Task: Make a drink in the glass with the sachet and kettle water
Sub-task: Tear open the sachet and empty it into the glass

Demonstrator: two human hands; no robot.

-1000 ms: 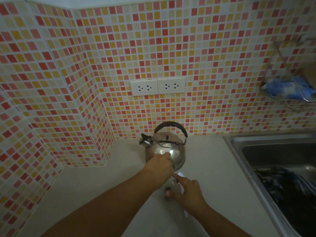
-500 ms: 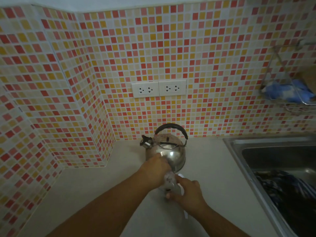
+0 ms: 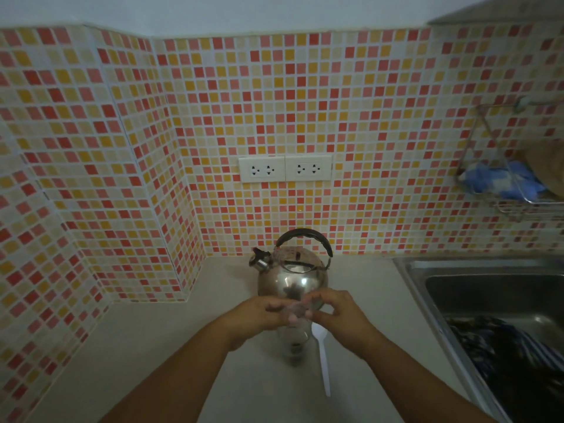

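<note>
A shiny steel kettle (image 3: 292, 276) with a black handle stands on the pale counter (image 3: 158, 349) near the tiled wall. In front of it stands a clear glass (image 3: 293, 343), upright, with something dark at its bottom. Above the glass, my left hand (image 3: 259, 315) and my right hand (image 3: 335, 312) meet and pinch a small blurred sachet (image 3: 295, 311) between their fingertips. A white plastic spoon (image 3: 323, 355) lies on the counter just right of the glass, handle pointing toward me.
A steel sink (image 3: 488, 288) with dark striped cloth in it lies at the right. A wire rack (image 3: 518, 184) holding blue cloth hangs on the wall above it. Two white sockets (image 3: 285, 168) sit on the tiles behind the kettle.
My left hand has come off the kettle and moved down to meet my right hand. Both now hold the sachet over the glass. The camera has tilted.
</note>
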